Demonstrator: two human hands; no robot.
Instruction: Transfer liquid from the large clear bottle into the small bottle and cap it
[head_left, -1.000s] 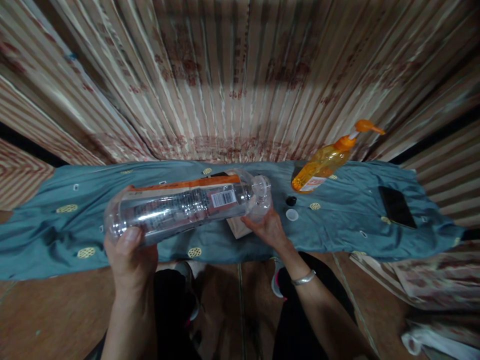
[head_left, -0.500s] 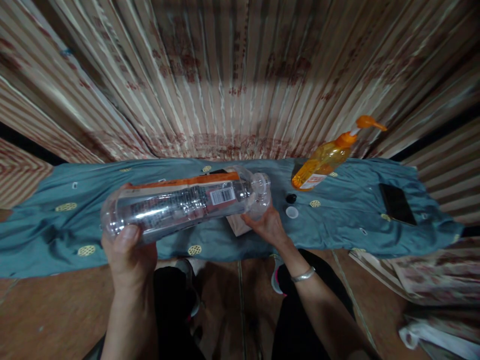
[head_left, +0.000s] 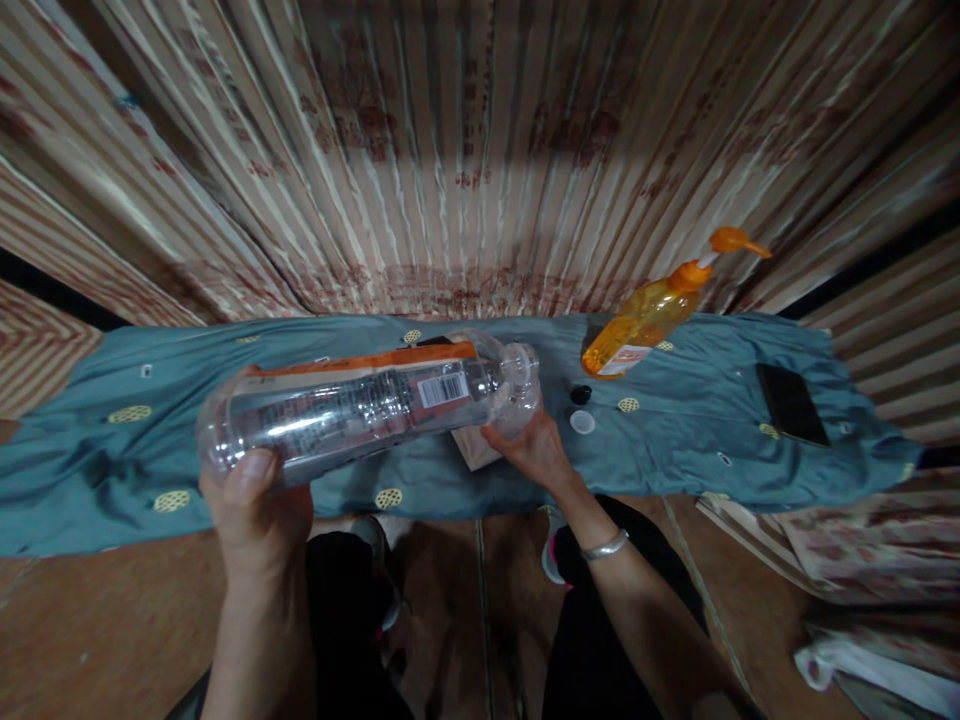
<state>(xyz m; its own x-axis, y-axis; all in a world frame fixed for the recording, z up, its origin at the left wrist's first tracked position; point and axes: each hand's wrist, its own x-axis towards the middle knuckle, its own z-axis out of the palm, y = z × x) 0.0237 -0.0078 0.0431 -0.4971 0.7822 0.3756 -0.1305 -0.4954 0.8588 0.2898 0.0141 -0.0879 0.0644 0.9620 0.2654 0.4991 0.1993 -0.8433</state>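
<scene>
My left hand (head_left: 256, 495) grips the base end of a large clear plastic bottle (head_left: 352, 415), its thumb across the near side. The bottle lies almost level in the air, its neck pointing right and slightly higher. A barcode and an orange strip show on its label. At the bottle's mouth, my right hand (head_left: 534, 448) is closed around a small clear container (head_left: 516, 408), whose exact kind I cannot make out. Container and bottle neck overlap in view, so contact between them is unclear. A black cap (head_left: 581, 394) and a white cap (head_left: 582, 422) lie just right of this hand.
A teal patterned cloth (head_left: 675, 450) covers the long surface. An orange pump bottle (head_left: 637, 320) stands at the back right. Farther right lies a dark flat phone-like object (head_left: 792, 403). Beneath the large bottle, a pale box-like thing (head_left: 476, 450) is partly hidden. A pleated curtain (head_left: 465, 180) hangs behind.
Both hands keep their holds, with the bottle and the small container in nearly the same position. The whole view has shifted very slightly.
</scene>
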